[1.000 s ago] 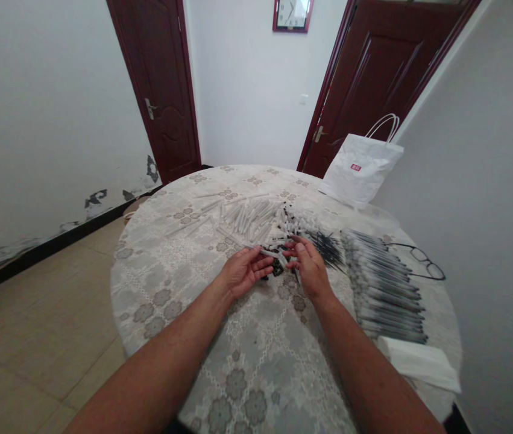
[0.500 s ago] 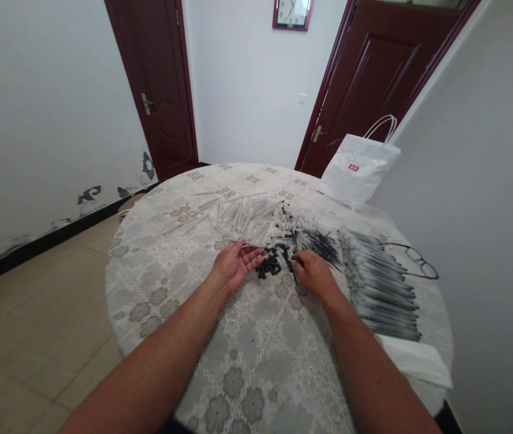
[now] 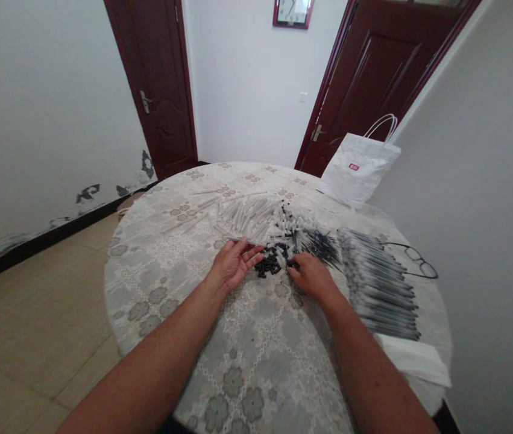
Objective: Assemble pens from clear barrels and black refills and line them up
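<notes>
My left hand lies palm up on the round table, fingers spread, its fingertips touching the near end of a pile of clear pen barrels. My right hand rests knuckles up with its fingers curled at the edge of a heap of small black caps. What its fingertips pinch is hidden. Thin black refills lie just beyond that hand. A long row of finished pens runs down the right side.
A white paper bag stands at the table's far right edge. Black-rimmed glasses lie beside the pens, and folded white paper sits at the near right rim. Two dark red doors and a wall clock are behind.
A second ago both hands were raised together over the parts, holding a barrel between them. They have come apart and dropped to the table, the left opened flat, the right onto the black caps.
</notes>
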Demonstrator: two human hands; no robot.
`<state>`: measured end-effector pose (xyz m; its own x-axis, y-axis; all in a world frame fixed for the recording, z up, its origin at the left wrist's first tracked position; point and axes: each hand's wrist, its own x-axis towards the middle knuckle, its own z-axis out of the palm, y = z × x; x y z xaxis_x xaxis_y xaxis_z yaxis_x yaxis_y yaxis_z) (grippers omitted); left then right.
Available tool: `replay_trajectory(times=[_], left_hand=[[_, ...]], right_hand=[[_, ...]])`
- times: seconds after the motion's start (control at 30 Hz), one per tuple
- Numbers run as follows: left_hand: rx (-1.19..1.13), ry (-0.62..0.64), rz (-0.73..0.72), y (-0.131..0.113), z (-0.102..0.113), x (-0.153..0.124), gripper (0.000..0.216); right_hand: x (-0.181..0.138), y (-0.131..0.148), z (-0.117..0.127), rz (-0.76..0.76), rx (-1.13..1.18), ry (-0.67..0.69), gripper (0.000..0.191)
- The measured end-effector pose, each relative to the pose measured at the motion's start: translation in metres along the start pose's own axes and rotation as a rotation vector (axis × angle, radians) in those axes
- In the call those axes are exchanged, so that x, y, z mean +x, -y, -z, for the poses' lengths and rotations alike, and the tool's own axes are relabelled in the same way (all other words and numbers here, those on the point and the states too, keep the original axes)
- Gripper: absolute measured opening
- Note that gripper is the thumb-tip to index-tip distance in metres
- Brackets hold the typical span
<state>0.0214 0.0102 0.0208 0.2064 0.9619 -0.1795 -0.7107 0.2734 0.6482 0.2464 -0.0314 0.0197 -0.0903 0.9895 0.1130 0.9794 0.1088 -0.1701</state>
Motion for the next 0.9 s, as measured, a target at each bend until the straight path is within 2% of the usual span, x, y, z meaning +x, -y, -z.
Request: replay_trajectory(times=[0.23, 0.33, 0.47, 0.57, 0.73, 0.9], left_hand=[[0.055, 0.014, 0.026, 0.0, -0.003, -0.004, 0.016], [0.067, 0.015, 0.018, 0.0, -0.003, -0.004, 0.016], [0.077, 0.083, 0.034, 0.002, 0.0, -0.003, 0.02], [0.085, 0.167, 0.072, 0.003, 0.001, -0.004, 0.025], [0.096, 0.204, 0.072, 0.005, -0.001, -0.008, 0.028], [0.117, 0.22, 0.039, 0.006, -0.001, -0.007, 0.028]], right_hand=[[-0.005, 0.008, 0.0, 0.021, -0.078, -0.006, 0.013], [-0.004, 0.01, 0.0, 0.055, -0.014, -0.116, 0.011], [-0.002, 0.016, 0.005, 0.051, 0.309, -0.339, 0.013], [-0.001, 0.025, 0.005, 0.055, 0.608, -0.396, 0.018], [0.001, 0.039, -0.005, -0.004, 0.991, -0.301, 0.028], [0.004, 0.042, -0.013, -0.029, 1.23, -0.234, 0.029]])
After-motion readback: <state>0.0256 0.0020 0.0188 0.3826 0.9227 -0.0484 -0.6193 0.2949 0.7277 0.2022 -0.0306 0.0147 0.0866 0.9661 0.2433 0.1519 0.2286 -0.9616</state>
